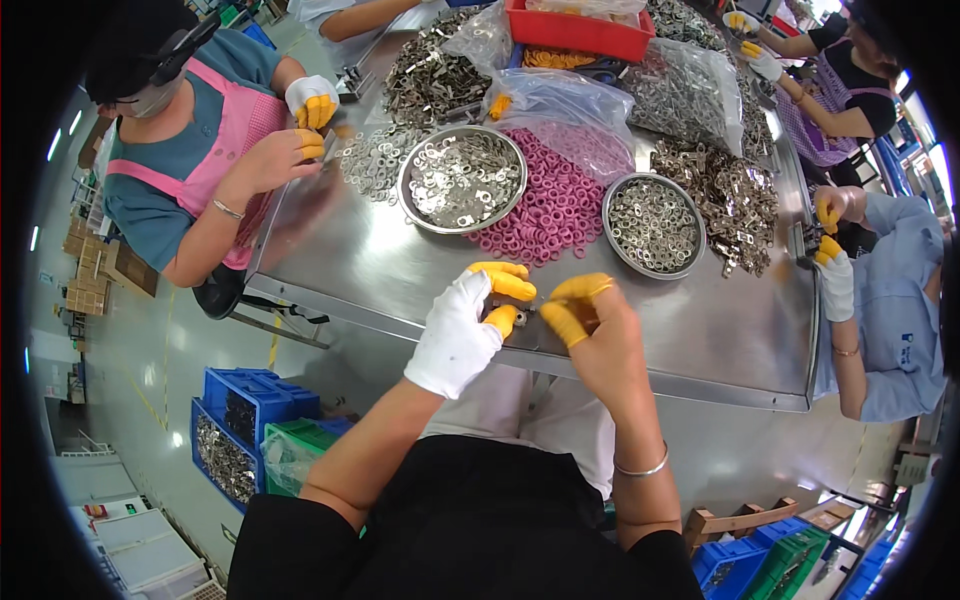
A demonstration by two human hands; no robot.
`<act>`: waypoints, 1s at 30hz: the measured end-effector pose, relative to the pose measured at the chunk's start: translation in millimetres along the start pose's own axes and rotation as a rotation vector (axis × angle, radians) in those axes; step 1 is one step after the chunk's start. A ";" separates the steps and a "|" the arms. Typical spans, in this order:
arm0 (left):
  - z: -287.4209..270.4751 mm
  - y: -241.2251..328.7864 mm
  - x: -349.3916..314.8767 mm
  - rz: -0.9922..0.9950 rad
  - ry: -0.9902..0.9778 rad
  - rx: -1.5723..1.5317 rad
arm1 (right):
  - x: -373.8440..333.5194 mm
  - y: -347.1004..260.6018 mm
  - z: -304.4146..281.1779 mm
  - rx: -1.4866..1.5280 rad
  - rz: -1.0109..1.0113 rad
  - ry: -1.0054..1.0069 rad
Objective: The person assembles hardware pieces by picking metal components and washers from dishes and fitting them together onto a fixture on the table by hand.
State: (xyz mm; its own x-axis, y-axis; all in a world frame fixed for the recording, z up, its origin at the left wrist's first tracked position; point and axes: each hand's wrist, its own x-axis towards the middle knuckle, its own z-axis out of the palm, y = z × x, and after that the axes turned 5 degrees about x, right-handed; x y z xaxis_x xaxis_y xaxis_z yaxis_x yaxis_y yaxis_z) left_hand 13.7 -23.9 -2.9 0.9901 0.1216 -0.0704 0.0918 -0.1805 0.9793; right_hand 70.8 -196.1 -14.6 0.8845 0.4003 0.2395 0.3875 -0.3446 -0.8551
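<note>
Pinching a small metal part [522, 319] at the bench [750, 335]'s near edge, the left hand [462, 335] faces the right hand [602, 345], whose hold is unclear.

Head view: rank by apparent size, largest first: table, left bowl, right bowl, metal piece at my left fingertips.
1. Table
2. Left bowl
3. Right bowl, somewhat smaller
4. Metal piece, partly hidden

On table [750, 335]: ring heap [545, 205] between left bowl [455, 230] and right bowl [650, 272]; parts heap [735, 205] farther right; bin [580, 38] behind.
</note>
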 end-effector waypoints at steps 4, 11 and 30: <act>6.6 -1.8 -9.6 0.022 0.152 -0.170 | 0.7 -21.1 2.3 0.312 -0.020 -0.158; -10.4 -11.3 -17.2 -0.037 0.298 -0.474 | 7.6 -26.5 6.7 0.273 -0.038 -0.168; -45.2 2.5 71.4 0.320 0.523 0.950 | -4.1 30.1 -86.5 -0.618 -0.159 0.343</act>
State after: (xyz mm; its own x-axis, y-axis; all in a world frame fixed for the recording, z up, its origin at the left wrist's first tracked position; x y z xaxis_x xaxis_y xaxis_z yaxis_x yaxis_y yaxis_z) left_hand 79.8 28.5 3.1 0.8370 0.2898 0.4641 0.1065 -0.9184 0.3812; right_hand 101.3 -281.6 -1.6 0.7975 0.2312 0.5572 0.5045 -0.7621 -0.4059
